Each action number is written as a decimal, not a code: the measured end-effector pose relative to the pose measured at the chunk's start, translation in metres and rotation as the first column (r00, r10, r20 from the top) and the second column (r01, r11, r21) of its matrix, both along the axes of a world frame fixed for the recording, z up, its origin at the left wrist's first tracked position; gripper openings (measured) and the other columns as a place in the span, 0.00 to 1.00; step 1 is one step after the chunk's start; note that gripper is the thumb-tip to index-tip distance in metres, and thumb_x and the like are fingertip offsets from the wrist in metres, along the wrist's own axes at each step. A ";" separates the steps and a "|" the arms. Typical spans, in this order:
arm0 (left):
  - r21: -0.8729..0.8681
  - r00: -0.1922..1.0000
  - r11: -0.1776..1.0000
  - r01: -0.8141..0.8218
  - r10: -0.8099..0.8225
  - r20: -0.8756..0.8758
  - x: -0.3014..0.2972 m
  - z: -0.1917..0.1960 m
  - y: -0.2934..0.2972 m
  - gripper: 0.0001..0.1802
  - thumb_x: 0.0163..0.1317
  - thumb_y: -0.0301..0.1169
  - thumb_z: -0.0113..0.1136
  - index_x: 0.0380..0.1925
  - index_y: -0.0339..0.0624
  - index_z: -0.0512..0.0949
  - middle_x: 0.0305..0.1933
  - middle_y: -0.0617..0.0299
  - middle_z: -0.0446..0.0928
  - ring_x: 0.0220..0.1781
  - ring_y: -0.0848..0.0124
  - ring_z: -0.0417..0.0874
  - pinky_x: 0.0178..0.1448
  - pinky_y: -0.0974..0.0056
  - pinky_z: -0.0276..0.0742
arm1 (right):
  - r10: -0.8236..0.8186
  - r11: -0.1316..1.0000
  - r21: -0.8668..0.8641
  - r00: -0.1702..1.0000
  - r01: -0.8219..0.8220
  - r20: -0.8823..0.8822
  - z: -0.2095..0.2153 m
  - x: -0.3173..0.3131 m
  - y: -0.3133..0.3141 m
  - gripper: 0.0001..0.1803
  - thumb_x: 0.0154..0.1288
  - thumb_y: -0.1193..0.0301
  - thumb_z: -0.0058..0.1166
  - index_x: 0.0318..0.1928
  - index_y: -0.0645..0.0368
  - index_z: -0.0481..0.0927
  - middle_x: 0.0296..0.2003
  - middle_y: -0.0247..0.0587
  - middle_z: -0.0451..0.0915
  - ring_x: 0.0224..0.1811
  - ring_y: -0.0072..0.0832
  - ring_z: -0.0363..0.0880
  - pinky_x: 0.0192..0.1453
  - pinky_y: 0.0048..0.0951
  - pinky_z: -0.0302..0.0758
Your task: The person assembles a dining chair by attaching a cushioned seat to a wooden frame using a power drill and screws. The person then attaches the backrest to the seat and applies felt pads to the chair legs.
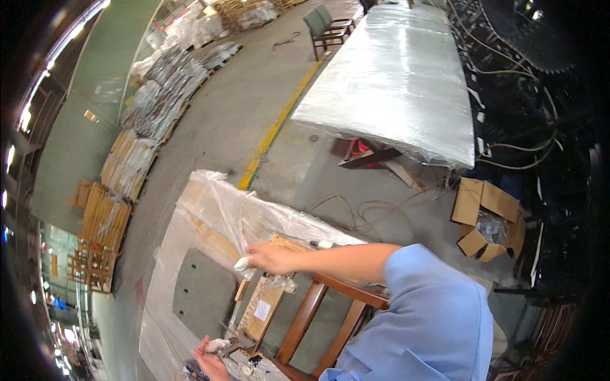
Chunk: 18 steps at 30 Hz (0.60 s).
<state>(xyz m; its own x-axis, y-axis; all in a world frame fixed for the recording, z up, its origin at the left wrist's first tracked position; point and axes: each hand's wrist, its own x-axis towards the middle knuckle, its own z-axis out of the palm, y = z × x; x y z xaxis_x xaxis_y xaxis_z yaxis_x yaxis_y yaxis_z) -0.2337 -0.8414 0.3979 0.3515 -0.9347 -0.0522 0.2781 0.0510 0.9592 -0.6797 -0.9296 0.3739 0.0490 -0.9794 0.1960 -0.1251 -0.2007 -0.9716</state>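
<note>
My right hand [272, 258] reaches across from the right, its fingers closed on a small white crumpled thing [243, 267] whose kind I cannot make out. Below it, clear plastic packing [286, 282] lies by a wooden board [262, 311] with a white label. At the lower left, my left hand [211, 364] has its fingers against a white-wrapped thing [218, 345], close to a dark metal piece [241, 343]. A brown wooden chair frame [305, 317] lies nearest me. To the left is a grey-green padded panel [202, 287] with several dark holes.
Plastic film [219, 190] covers the worktable. Beyond stands a large film-wrapped slab [394, 76]. An open cardboard box [486, 216] and loose cables [375, 209] are on the floor at right. Wrapped stacks [159, 95] line the left; two chairs [327, 28] stand far off.
</note>
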 end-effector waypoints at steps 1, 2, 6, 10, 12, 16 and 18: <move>0.071 0.987 0.986 -0.151 0.154 -0.048 -0.034 0.026 0.031 0.19 0.79 0.46 0.51 0.38 0.43 0.78 0.26 0.61 0.73 0.35 0.64 0.78 0.48 0.57 0.76 | 0.128 0.982 0.167 0.951 -0.082 -0.280 0.009 -0.036 0.017 0.26 0.79 0.51 0.42 0.61 0.56 0.79 0.53 0.53 0.84 0.59 0.48 0.80 0.67 0.44 0.74; 0.144 0.949 0.947 -0.288 0.302 -0.089 -0.053 0.040 0.054 0.20 0.79 0.47 0.52 0.42 0.42 0.80 0.27 0.60 0.75 0.37 0.62 0.80 0.52 0.56 0.77 | 0.194 0.943 0.317 0.938 -0.098 -0.286 -0.002 -0.059 0.042 0.28 0.77 0.48 0.45 0.63 0.54 0.79 0.55 0.53 0.83 0.59 0.48 0.81 0.65 0.45 0.75; 0.756 0.957 0.633 0.167 -0.288 0.030 0.007 -0.052 0.204 0.32 0.74 0.59 0.51 0.64 0.49 0.76 0.57 0.51 0.82 0.55 0.53 0.84 0.61 0.44 0.81 | 0.416 0.749 0.653 0.848 -0.114 -0.328 -0.085 -0.102 0.150 0.45 0.65 0.39 0.60 0.67 0.64 0.71 0.59 0.64 0.79 0.63 0.53 0.79 0.66 0.46 0.75; 0.811 0.876 0.557 0.180 -0.466 0.126 -0.055 -0.077 0.264 0.30 0.72 0.44 0.65 0.66 0.37 0.73 0.43 0.59 0.81 0.46 0.68 0.81 0.38 0.59 0.84 | 0.374 0.702 0.711 0.875 -0.051 -0.306 -0.124 -0.088 0.172 0.43 0.57 0.53 0.74 0.60 0.73 0.70 0.51 0.62 0.80 0.53 0.46 0.83 0.57 0.43 0.81; 0.839 0.891 0.543 0.032 -0.396 0.223 -0.078 -0.064 0.253 0.49 0.61 0.55 0.74 0.72 0.36 0.66 0.62 0.48 0.78 0.59 0.62 0.82 0.39 0.60 0.87 | 0.124 0.517 0.841 0.986 -0.162 0.114 -0.133 -0.082 0.164 0.28 0.60 0.73 0.71 0.53 0.68 0.68 0.33 0.46 0.79 0.29 0.30 0.83 0.30 0.31 0.84; 0.837 0.482 0.504 -0.213 -0.691 0.539 -0.060 -0.100 0.274 0.39 0.58 0.50 0.72 0.62 0.33 0.74 0.49 0.40 0.84 0.47 0.43 0.87 0.57 0.41 0.83 | 0.128 0.461 0.854 0.971 -0.240 0.203 -0.118 -0.067 0.159 0.24 0.61 0.71 0.69 0.52 0.66 0.72 0.29 0.44 0.77 0.27 0.35 0.82 0.32 0.39 0.87; 0.821 0.814 0.558 0.120 -0.529 0.241 -0.063 -0.107 0.276 0.26 0.63 0.35 0.66 0.56 0.29 0.77 0.39 0.49 0.85 0.34 0.57 0.89 0.33 0.52 0.83 | 0.114 0.456 0.871 0.983 -0.181 0.144 -0.122 -0.067 0.159 0.17 0.63 0.70 0.66 0.47 0.66 0.76 0.26 0.43 0.76 0.24 0.37 0.81 0.32 0.41 0.86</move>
<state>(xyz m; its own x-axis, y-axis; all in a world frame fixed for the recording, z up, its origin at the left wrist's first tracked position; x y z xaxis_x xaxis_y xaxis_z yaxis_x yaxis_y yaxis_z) -0.2964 -0.5657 0.2906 0.2036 -0.6746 -0.7096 -0.3130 -0.7316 0.6057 -0.7464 -0.7705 0.2521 0.2316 -0.6142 -0.7544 -0.1189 0.7518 -0.6486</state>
